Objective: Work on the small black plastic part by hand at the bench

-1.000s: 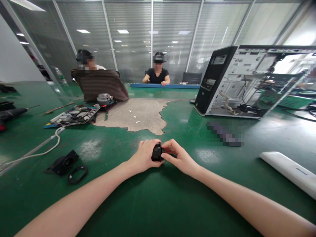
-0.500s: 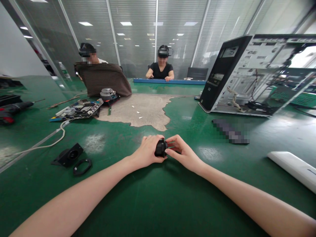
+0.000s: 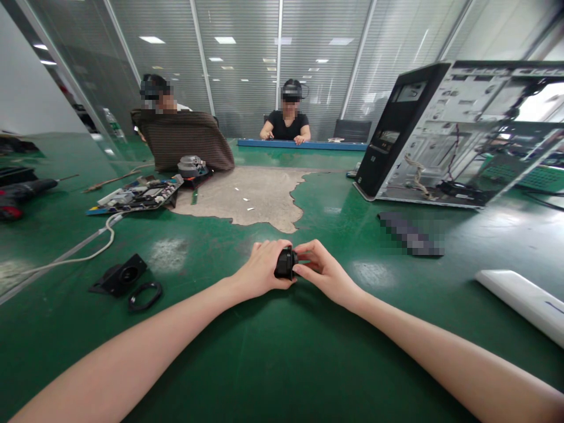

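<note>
Both my hands meet over the green table (image 3: 273,352), in front of me at the middle. My left hand (image 3: 261,270) is curled round a small black part (image 3: 284,264), gripping it from the left. My right hand (image 3: 324,273) pinches the same part from the right with thumb and fingers closed on it. Most of the part is hidden between my fingers. It sits just above or on the table top; which of the two I cannot see.
A black speaker-like piece (image 3: 118,275) and a black ring (image 3: 145,295) lie at the left. Farther back are a circuit board (image 3: 136,195), a white cable (image 3: 88,252), an open computer case (image 3: 445,135) and a white bar (image 3: 524,302). Two people sit across the table.
My hands stay clasped on the black part. The view has shifted slightly since a second ago, so everything sits a little higher and to the right; the fingers adjusted only minutely.
</note>
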`<state>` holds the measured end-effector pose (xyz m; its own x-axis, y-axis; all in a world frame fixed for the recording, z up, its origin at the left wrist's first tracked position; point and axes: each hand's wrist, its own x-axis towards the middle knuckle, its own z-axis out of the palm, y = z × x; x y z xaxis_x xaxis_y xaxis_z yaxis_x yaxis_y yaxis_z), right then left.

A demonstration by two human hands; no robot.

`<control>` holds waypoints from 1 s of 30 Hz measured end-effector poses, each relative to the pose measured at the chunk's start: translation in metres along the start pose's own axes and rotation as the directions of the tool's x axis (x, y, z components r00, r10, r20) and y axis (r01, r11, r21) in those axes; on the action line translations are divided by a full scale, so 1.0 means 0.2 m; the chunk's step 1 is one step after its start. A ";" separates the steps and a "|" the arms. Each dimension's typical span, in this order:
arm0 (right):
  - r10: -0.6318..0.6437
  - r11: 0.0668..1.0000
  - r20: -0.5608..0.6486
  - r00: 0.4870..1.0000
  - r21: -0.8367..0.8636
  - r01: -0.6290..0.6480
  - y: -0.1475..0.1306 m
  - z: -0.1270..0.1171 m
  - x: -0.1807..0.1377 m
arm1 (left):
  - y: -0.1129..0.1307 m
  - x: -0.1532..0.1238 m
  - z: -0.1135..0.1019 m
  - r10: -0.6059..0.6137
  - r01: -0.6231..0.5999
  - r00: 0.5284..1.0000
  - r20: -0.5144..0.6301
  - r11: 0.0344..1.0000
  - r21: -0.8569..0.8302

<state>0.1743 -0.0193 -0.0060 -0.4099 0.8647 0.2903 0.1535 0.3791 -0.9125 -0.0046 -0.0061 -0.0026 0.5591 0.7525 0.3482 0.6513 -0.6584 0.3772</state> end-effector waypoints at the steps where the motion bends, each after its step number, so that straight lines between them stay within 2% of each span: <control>1: 0.025 1.000 0.019 1.000 0.006 -0.025 0.00 0.00 0.00 | 0.00 0.00 0.00 -0.004 0.004 1.000 0.002 1.000 0.000; 5: 0.027 1.000 0.096 0.995 0.005 -0.028 -0.02 -0.01 -0.02 | 0.00 0.00 0.00 -0.014 0.014 1.000 0.015 1.000 0.005; 9: 0.002 0.999 0.063 0.998 0.037 -0.005 -0.02 -0.01 -0.01 | -0.01 0.00 0.00 -0.009 0.009 1.000 0.006 1.000 0.003; 14: 0.051 0.997 0.015 0.999 0.059 -0.052 0.01 0.00 0.01 | 0.00 -0.01 0.00 -0.007 0.006 1.000 -0.013 1.000 -0.007; 18: 0.071 0.997 0.053 0.996 0.038 -0.073 0.00 0.00 0.00 | 0.00 0.00 0.00 -0.003 0.003 1.000 -0.006 1.000 -0.004; 23: 0.013 0.998 0.114 0.993 0.064 -0.021 -0.01 -0.01 -0.02 | 0.00 0.00 0.00 -0.022 0.022 1.000 0.018 1.000 0.009; 30: 0.046 0.996 0.047 0.998 0.076 -0.049 0.01 0.00 0.00 | 0.00 0.00 0.00 -0.004 0.004 1.000 -0.005 1.000 0.013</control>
<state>0.1737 -0.0181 -0.0079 -0.4440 0.8648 0.2343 0.1050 0.3099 -0.9449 -0.0040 -0.0069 -0.0023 0.5539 0.7553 0.3504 0.6606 -0.6548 0.3671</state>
